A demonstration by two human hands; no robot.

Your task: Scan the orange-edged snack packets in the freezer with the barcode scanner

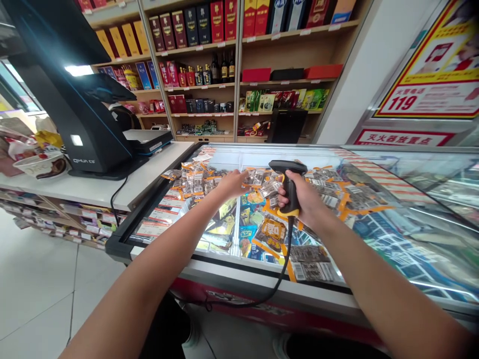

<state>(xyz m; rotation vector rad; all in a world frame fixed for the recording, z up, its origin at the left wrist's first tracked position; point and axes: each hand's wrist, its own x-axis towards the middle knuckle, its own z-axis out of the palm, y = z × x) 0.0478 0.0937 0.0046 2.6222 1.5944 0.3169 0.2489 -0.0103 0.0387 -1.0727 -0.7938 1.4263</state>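
Note:
My right hand (302,198) is wrapped round the grip of a black and yellow barcode scanner (290,192), held upright above the glass-topped freezer (224,159). From the scanner's base a black cord (283,271) hangs down over the freezer's front edge. My left hand (232,184) reaches over the snack packets (193,182), fingers stretched forward and slightly apart at a clear packet (256,177); whether they touch it I cannot tell. Nearer me, an orange-edged packet (271,232) lies front up, and another packet (312,262) shows its barcode.
A black checkout machine (75,119) stands on the white counter (157,164) at left, beside a paper bowl (41,165). Shelves of boxes and bottles (202,75) line the back wall. More orange-edged packets (359,197) lie to the right on the glass.

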